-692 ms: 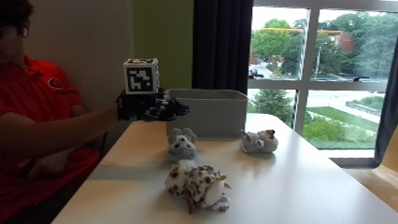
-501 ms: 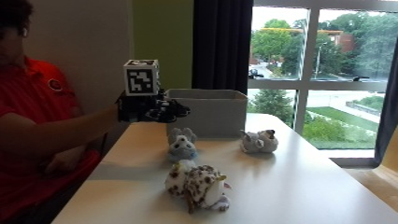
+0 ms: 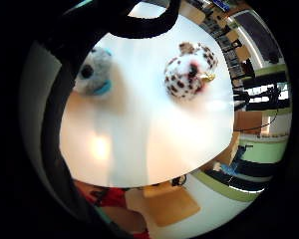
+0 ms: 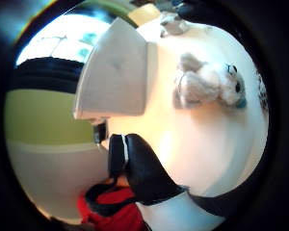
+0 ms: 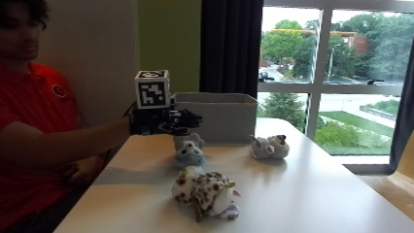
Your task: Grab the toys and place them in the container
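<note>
Empty gloved hand point(image 5: 165, 122); three toys point(image 5: 203, 193); one container point(image 5: 215, 115)

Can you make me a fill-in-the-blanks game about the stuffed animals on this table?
1. The number of stuffed toys lying on the table is ____.
2. The toy nearest the camera in the outside view, the spotted toy, has ____ spots.
3. The grey container stands at the table's far end, in front of a dark ____.
4. The gloved right hand hovers above the ____ toy with the blue snout.

Missing words: three; brown; curtain; grey
</note>
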Tool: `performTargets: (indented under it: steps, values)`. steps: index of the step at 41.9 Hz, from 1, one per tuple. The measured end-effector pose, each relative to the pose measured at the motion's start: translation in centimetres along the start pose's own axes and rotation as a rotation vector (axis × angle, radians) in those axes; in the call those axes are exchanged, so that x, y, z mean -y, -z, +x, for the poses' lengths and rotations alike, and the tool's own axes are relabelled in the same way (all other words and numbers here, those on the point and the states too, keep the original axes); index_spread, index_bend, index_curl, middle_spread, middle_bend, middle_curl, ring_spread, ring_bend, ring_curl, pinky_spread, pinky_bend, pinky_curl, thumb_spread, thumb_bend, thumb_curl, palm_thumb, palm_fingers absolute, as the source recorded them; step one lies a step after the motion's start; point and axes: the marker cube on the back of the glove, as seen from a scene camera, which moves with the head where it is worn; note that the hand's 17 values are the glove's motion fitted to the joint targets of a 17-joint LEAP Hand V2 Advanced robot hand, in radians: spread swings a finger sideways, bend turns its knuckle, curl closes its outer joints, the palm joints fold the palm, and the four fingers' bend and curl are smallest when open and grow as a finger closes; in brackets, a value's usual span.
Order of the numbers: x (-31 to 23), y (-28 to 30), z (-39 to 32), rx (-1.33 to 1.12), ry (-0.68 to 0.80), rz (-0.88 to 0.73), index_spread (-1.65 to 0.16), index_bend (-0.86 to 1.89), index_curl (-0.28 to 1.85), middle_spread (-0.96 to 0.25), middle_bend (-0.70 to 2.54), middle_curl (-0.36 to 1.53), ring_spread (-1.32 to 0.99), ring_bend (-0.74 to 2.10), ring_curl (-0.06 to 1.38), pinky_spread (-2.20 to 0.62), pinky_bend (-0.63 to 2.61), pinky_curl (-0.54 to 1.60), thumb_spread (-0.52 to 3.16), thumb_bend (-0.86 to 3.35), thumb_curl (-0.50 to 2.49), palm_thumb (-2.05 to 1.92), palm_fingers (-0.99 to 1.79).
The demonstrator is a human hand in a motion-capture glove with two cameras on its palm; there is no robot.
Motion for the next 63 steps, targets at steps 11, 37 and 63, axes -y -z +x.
performTargets:
  steps: [11,37,63]
  values:
    - [2.0,-2.7,0.3,-0.068,-0.026,-0.025,-0.35,0.22,0.28,-0.08,0.17,0.25,-0.06,0.16,0.07,0.04,0.60,0.28,1.05,-0.06,0.14,-0.08,-0.06]
    - [6.1,-8.5,-1.1,-0.168,-0.033,-0.148,-0.46,0.21,0.29,-0.20,0.26,0.25,-0.15,0.63,0.20,0.04,0.92,0.36,1.12,0.01,0.28,0.12,0.46]
    - [7.8,-3.7,-1.4,-0.070,0.023,0.163,-0.44,0.70,0.64,-0.37,1.05,0.64,-0.46,1.06,0.43,-0.41,0.85,0.39,0.60,0.18,0.63,0.64,1.27]
